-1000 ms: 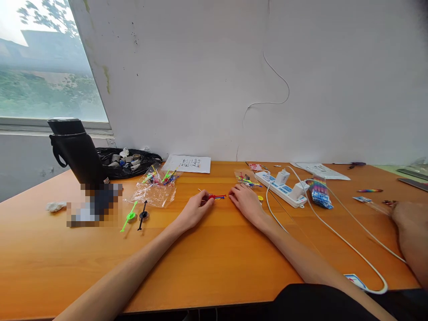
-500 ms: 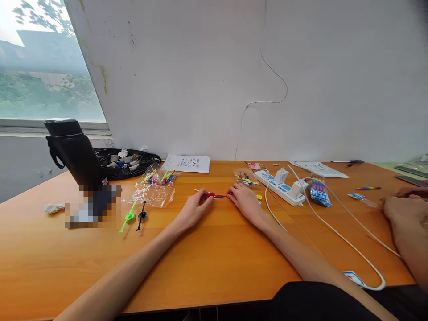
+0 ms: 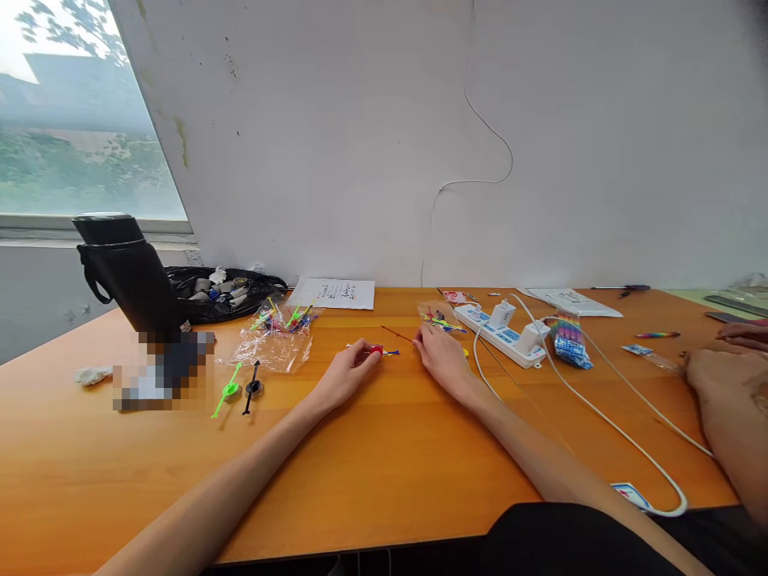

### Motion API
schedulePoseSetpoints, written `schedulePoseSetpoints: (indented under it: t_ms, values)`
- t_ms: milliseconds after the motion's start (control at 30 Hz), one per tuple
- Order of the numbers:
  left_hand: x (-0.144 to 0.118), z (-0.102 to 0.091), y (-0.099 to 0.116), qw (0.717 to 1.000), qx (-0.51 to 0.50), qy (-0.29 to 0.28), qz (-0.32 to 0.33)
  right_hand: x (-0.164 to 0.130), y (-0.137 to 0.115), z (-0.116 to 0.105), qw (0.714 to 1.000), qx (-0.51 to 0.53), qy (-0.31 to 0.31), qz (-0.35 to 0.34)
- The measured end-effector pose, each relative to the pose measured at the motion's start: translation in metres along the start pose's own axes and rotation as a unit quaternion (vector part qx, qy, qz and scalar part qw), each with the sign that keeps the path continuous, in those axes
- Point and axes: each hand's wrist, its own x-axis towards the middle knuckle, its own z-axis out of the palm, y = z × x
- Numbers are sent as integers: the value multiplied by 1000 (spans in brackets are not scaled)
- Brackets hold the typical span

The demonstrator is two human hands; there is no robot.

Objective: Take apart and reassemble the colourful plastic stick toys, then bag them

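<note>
My left hand [image 3: 348,371] is closed, with a small red round plastic piece [image 3: 377,350] pinched between thumb and fingers. My right hand [image 3: 441,356] grips one end of a thin red arrow-shaped stick [image 3: 396,333], which points up and to the left above the table. A blue arrow piece [image 3: 391,353] lies just right of the red piece, partly hidden by it. Behind the right fingers a yellow disc [image 3: 466,352] shows in part. To the left, a green arrow spinner [image 3: 230,390] and a black arrow spinner [image 3: 253,388] stand on their round bases.
A clear bag of coloured parts [image 3: 279,336] lies beyond the spinners, and another small bag [image 3: 441,316] by the power strip [image 3: 501,336]. White cables [image 3: 624,436] cross the right side. A black bottle [image 3: 129,276] stands left. Another person's arm [image 3: 729,392] rests at right.
My right hand has drawn back slightly to the right, lifting the red arrow stick away from the red round piece. The blue arrow is now more exposed. My left hand stays put.
</note>
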Motion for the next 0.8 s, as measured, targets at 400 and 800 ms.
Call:
schedulePoseSetpoints:
  t_ms: [400, 800]
  values:
    - [8, -6, -3, 958, -266, 86, -58, 5, -27, 12, 830, 551, -58, 59]
    - [8, -9, -8, 953, -296, 53, -36, 2, -31, 3, 833, 541, -94, 70]
